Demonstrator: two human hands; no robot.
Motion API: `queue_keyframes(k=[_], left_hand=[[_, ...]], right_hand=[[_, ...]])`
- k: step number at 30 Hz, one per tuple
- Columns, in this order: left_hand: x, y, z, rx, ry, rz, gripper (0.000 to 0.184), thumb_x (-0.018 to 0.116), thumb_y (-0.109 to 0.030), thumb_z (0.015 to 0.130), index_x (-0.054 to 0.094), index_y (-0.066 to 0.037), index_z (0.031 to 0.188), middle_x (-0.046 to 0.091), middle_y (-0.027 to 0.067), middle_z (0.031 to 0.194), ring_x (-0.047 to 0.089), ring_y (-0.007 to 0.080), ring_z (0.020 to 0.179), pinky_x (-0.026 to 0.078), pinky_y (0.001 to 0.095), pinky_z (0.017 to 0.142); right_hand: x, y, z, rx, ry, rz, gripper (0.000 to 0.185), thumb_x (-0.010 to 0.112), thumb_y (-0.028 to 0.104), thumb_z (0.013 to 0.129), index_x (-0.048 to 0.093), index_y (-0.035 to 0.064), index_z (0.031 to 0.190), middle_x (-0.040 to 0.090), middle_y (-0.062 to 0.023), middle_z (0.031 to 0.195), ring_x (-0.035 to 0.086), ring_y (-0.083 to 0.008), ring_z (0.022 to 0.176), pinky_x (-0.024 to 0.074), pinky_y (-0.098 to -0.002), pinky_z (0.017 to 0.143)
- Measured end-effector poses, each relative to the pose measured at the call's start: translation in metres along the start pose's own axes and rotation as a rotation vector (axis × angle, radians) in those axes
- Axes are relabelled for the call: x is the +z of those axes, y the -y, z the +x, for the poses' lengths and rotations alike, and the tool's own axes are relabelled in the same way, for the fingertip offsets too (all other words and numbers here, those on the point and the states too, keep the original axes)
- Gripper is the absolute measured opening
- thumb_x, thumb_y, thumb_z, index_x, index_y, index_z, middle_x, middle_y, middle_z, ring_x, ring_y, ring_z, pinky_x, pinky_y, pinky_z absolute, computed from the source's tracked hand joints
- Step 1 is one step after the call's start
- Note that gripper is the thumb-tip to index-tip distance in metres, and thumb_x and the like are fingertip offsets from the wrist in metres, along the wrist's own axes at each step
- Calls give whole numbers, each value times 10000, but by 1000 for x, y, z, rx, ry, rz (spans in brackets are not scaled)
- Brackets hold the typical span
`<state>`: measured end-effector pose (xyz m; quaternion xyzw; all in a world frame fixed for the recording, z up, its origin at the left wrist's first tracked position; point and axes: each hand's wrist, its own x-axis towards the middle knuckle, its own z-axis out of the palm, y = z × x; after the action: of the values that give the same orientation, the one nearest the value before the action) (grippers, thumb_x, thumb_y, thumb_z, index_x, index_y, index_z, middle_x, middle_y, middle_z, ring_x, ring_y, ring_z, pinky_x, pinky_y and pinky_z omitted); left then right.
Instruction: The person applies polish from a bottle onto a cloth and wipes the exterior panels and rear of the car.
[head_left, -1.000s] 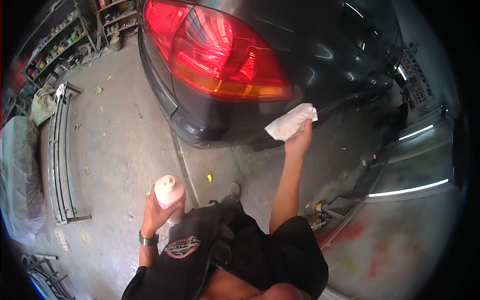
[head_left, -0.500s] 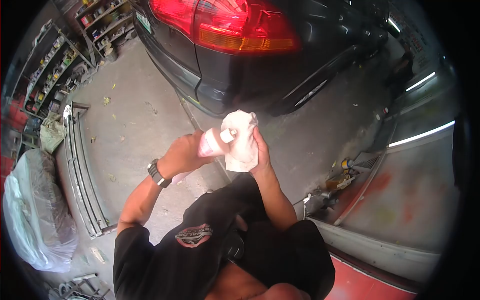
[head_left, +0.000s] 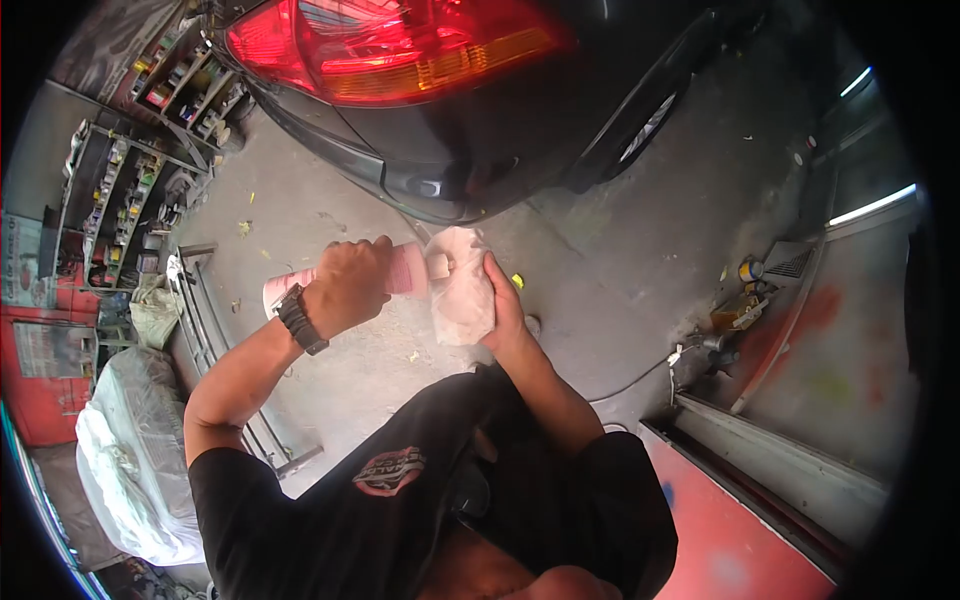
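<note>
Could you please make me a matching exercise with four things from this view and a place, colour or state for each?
Things:
1. Pink bottle
2. Pale cloth
3. Tail light
4. Wristwatch

Descriptions:
A. Red and orange
B. In the right hand
C. Dark, with a strap
D. Tipped sideways in the left hand

Pairs: 1-D, 2-B, 3-A, 4-C

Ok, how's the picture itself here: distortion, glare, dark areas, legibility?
Head view: strong fisheye bending, with black corners; head view, right: the light strip glares white; head view, top: the car looks dark, while its taillight shows bright reflections; head view, centre: print on the bottle is illegible.
</note>
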<state>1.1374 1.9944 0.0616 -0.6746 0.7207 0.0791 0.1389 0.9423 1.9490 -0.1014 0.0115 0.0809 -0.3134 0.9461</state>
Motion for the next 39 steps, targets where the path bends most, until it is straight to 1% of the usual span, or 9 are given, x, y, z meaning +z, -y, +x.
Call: queue_keyframes(k=[9,15,22,26,28,30,32,35,39], left_hand=[[-4,-3,26,4,44,-30,544,906,-240,689,562,-26,1051,694,189,826,699,401,766,556,460,703],[45,-1,33,-81,-58,-369,565,897,-217,714,577,-8,1129,726,232,920,708,442,874,574,493,735],[142,-4,40,-183,-257,-959,587,858,-246,824,596,30,1271,731,154,1088,714,242,973,571,380,853],[157,19,15,-248,-232,-1042,527,851,-230,840,616,28,1236,721,131,1099,704,213,985,569,365,870],[156,29,4,-269,-225,-1054,495,853,-215,838,630,32,1205,720,124,1082,704,202,973,574,353,859],[157,41,-9,-333,-152,-1019,493,856,-207,830,630,28,1201,720,117,1072,703,197,965,575,352,852],[156,49,-20,-377,-109,-973,487,855,-201,825,632,26,1194,718,110,1068,699,191,960,574,351,850],[183,72,-42,-479,-116,-1029,484,866,-193,806,642,25,1176,722,105,1040,700,197,953,574,353,848],[181,58,-46,-628,-87,-1061,476,879,-217,801,667,23,1152,734,111,1031,710,204,953,569,362,862]], right_hand=[[-24,14,22,59,-14,90,512,488,423,1078,507,60,1439,650,-105,1280,648,-227,1153,519,-385,1011],[-23,21,23,-19,61,237,515,499,415,1076,509,50,1439,654,-117,1286,643,-244,1181,508,-404,1045],[-68,41,68,-474,-75,295,449,512,361,1082,553,45,1398,683,-103,1246,667,-233,1134,538,-413,999],[-67,26,149,-966,-286,-365,415,590,287,1055,566,2,1355,648,-96,1254,626,-183,1147,520,-355,976],[-70,1,201,-1494,-724,-1479,463,645,241,989,534,-32,1346,307,-311,1575,376,-469,1418,320,-553,1158],[-71,13,211,-1617,-633,-1377,520,651,235,961,502,-44,1373,250,-369,1581,310,-582,1403,222,-641,1167],[-72,55,210,-1616,-646,-1350,519,644,248,957,505,-74,1340,271,-360,1576,333,-571,1392,238,-627,1163],[-72,175,222,-1447,-690,-1142,444,530,295,1034,540,-71,1286,529,-347,1344,446,-536,1281,315,-576,1119],[-62,341,243,-1522,-707,-1034,560,489,449,1037,566,-34,1311,577,-328,1327,519,-498,1254,389,-501,1083]])
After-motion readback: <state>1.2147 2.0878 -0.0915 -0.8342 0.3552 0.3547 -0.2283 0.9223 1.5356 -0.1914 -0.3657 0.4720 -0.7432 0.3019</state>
